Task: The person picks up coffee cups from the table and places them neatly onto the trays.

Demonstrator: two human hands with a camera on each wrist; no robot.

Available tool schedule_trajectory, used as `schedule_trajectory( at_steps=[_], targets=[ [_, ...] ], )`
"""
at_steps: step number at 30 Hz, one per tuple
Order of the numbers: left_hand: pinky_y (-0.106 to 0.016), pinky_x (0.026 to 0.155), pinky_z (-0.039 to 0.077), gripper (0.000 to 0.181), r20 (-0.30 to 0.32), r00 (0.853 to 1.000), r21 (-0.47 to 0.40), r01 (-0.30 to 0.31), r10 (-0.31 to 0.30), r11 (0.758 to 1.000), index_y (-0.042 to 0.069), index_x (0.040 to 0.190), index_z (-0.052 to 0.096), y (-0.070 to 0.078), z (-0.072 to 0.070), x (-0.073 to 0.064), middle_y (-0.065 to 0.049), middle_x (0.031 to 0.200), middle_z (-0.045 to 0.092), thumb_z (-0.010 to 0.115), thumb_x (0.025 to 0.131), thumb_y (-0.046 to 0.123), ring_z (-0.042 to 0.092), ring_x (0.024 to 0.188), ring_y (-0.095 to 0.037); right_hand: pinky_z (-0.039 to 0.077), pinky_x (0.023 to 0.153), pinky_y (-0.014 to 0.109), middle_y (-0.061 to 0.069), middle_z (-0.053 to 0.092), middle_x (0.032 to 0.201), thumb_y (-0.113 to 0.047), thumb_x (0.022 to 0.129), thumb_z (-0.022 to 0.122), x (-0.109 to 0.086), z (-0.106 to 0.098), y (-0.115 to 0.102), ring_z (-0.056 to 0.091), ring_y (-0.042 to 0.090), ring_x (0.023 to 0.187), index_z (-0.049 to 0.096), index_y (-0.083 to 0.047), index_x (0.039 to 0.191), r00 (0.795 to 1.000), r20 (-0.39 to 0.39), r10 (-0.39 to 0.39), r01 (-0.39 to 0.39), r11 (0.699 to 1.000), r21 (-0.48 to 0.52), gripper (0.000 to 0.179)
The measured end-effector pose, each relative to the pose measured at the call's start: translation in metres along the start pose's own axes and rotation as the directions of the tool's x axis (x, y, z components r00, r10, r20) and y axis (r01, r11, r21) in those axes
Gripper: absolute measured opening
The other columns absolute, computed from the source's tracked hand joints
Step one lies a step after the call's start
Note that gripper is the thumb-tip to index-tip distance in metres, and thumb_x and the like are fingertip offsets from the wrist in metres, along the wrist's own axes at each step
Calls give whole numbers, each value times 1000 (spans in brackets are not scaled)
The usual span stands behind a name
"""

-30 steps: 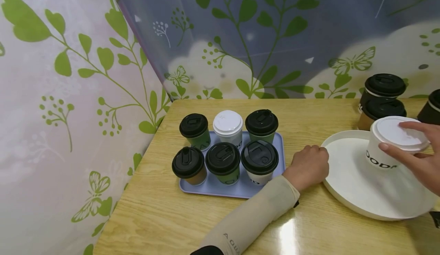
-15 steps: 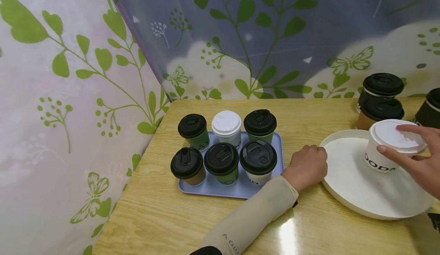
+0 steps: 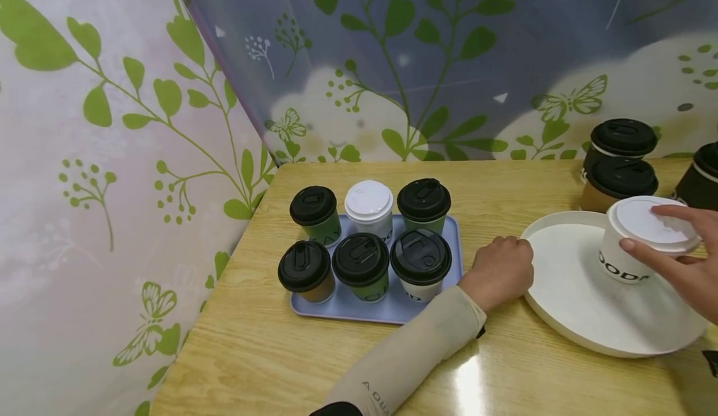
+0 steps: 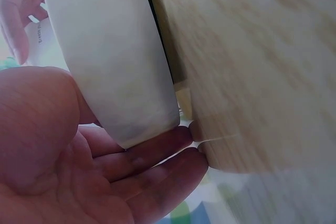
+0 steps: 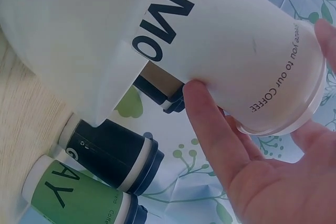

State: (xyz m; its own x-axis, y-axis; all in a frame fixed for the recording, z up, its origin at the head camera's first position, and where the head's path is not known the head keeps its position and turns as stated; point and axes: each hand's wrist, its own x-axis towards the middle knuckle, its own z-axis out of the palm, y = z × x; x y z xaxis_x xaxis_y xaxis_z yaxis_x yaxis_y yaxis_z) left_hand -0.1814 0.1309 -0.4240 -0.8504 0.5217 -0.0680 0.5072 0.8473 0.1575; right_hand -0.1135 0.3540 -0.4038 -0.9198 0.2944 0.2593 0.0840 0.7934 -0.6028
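Note:
My right hand grips a white paper cup with a white lid, fingers and thumb spread around its lid and upper side. The cup is upright over the right half of a round white tray. From the right wrist view, the tray's wall hides the cup's base. My left hand holds the tray's left edge. In the left wrist view its fingers lie against the lower outside of the tray wall, fingertips at the table, while part of the thumb is hidden behind the wall.
Left of my left arm, a lilac rectangular tray holds two rows of lidded cups, mostly black-lidded, one white-lidded. Behind the round tray stand a black cup, a brown cup and another dark cup. A patterned wall backs the table.
My right hand and the white cup have come slightly lower and nearer over the round tray. My left hand stays at the tray's edge. The head view has shifted a little.

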Motion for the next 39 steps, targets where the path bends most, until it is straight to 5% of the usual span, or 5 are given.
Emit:
schedule_trajectory(
  at_steps=[7,25,32,39],
  targets=[
    [-31,65,52,19,2,1000,8,0,0,1000,18,104,71,0,0,0,5,98,65,54,105,26,59,87,-9,37,90,79,39,21,158,-28,101,71,0,0,-5,23,63,143,34,6,156,1000,-5,-8,8,1000,19,74],
    [-33,67,53,18,14,1000,-2,2,-2,1000,20,107,72,0,2,1,5,102,66,55,105,27,59,91,-9,39,93,76,39,22,156,-47,100,67,9,-2,-14,23,59,143,37,4,154,1000,10,1,0,998,-66,80],
    [-32,67,53,19,13,1000,-3,8,-8,1000,20,107,72,0,1,1,6,102,66,54,105,27,59,91,-9,17,114,73,40,16,159,-56,100,62,11,-3,-16,14,60,147,33,4,155,997,74,13,-5,993,-115,86],
    [-32,66,53,19,6,1000,5,-1,1,1000,18,108,72,-1,-1,0,5,101,66,54,105,27,59,90,-9,16,115,73,39,20,158,-55,99,64,15,-3,-17,15,59,147,36,3,154,996,82,-21,32,991,-128,84]
  ],
)
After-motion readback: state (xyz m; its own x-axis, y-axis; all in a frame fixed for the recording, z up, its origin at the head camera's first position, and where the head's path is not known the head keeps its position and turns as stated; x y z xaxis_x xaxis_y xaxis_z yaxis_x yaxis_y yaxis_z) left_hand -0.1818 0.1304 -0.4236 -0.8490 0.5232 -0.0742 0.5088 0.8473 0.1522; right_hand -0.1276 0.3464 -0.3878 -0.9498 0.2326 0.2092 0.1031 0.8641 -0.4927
